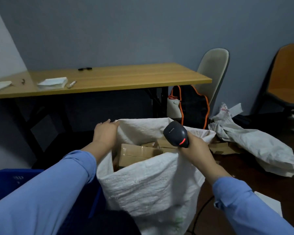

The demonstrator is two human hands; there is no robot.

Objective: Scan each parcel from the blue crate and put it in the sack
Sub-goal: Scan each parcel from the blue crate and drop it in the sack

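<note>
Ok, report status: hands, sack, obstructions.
Left hand on sack rim, grip unclear. Right hand grips scanner, red light on. Sack open, cardboard parcels inside. Mouth unobstructed.

rough woven sack [148, 180], cardboard parcels [139, 152]

We find room at frame centre through the mouth of the sack [151, 180], above the parcels [139, 153] inside. Our left hand [105, 133] holds its left rim, our right hand [196, 147] with the scanner [176, 133] crowds the right; the blue crate [7, 180] flanks lower left.
</note>
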